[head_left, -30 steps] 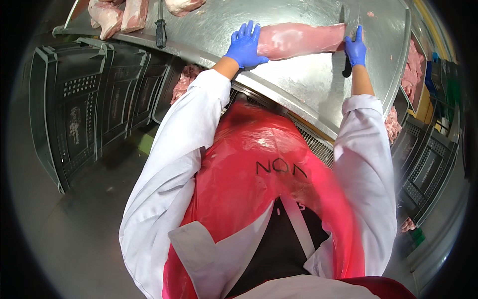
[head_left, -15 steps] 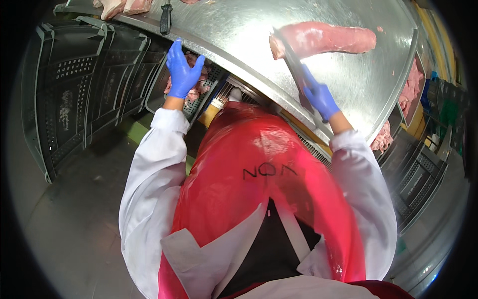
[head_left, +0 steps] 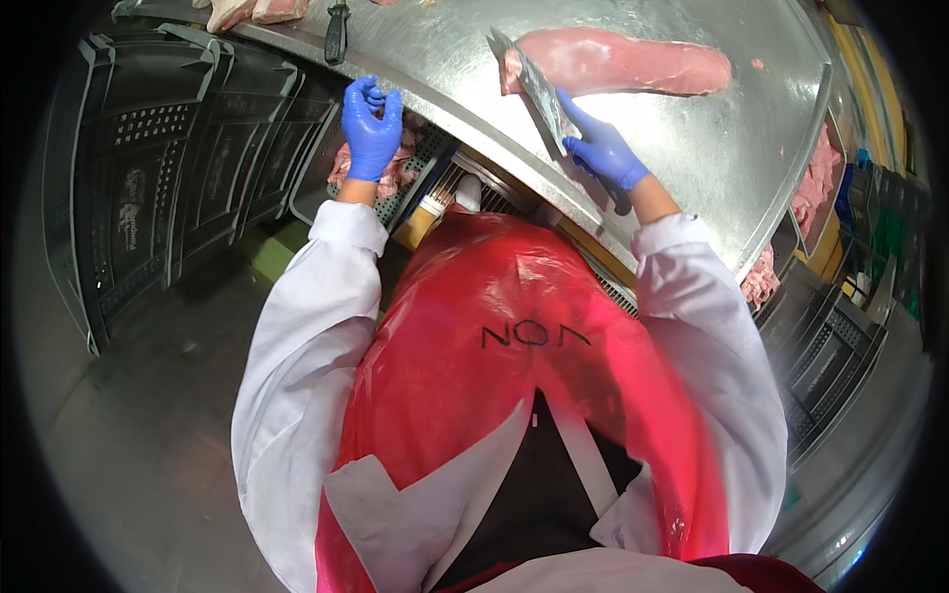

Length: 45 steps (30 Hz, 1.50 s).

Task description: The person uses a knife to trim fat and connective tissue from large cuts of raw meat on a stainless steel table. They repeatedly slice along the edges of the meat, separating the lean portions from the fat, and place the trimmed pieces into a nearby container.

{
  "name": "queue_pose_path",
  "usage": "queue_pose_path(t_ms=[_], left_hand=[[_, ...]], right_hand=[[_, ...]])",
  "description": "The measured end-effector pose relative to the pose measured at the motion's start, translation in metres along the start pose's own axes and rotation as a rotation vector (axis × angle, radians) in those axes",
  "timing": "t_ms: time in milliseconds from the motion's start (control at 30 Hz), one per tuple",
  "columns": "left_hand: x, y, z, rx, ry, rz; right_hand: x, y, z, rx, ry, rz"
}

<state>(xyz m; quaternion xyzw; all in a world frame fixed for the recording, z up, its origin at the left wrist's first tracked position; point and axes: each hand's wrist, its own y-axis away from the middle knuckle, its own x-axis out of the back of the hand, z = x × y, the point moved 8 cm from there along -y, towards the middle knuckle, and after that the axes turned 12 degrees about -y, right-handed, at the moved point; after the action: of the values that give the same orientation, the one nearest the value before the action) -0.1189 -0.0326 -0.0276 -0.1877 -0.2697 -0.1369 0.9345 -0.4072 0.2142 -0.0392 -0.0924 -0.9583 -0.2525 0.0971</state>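
A long pink piece of boneless meat (head_left: 623, 61), like a loin, lies on the steel table. My right hand (head_left: 605, 156), in a blue glove, is closed round the handle of a knife (head_left: 539, 89). The blade lies across the left end of the meat, and its tip reaches past the far side. My left hand (head_left: 372, 133), gloved in blue too, is held at the table's near edge, above a crate of meat scraps. Its fingers curl loosely with the thumb apart, and nothing shows in it.
A dark-handled tool (head_left: 337, 35) rests by the table's (head_left: 435, 59) edge. Other meat pieces (head_left: 280, 10) lie far left. Tall grey crates (head_left: 138, 188) stand at my left. Below my left hand is a perforated crate (head_left: 427, 148). More meat (head_left: 817, 173) fills containers beyond the right edge.
The meat has shifted slightly left. My right hand and the knife have moved left and away from me. My left hand's fingers have gone from spread to loosely curled.
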Motion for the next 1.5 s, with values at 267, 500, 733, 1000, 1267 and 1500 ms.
queue_pose_path(t_ms=[267,500,733,1000,1267,1500], left_hand=[[-0.143,-0.026,0.085,0.074,-0.286,-0.277],[-0.17,-0.035,0.048,0.187,-0.397,-0.524],[-0.171,-0.033,0.072,0.016,-0.236,-0.481],[-0.166,-0.039,0.082,-0.049,-0.193,-0.501],[-0.165,-0.028,0.075,-0.043,0.073,-0.647],[-0.152,-0.029,0.059,-0.146,0.006,-0.447]], right_hand=[[0.073,-0.012,-0.004,0.233,-0.413,0.395],[0.036,-0.05,-0.034,0.351,0.059,0.429],[0.025,-0.073,-0.026,0.266,0.067,0.397],[0.027,-0.07,-0.028,0.318,0.066,0.41],[0.008,-0.068,-0.033,0.414,0.175,0.414],[-0.005,-0.015,-0.005,0.152,0.426,-0.022]])
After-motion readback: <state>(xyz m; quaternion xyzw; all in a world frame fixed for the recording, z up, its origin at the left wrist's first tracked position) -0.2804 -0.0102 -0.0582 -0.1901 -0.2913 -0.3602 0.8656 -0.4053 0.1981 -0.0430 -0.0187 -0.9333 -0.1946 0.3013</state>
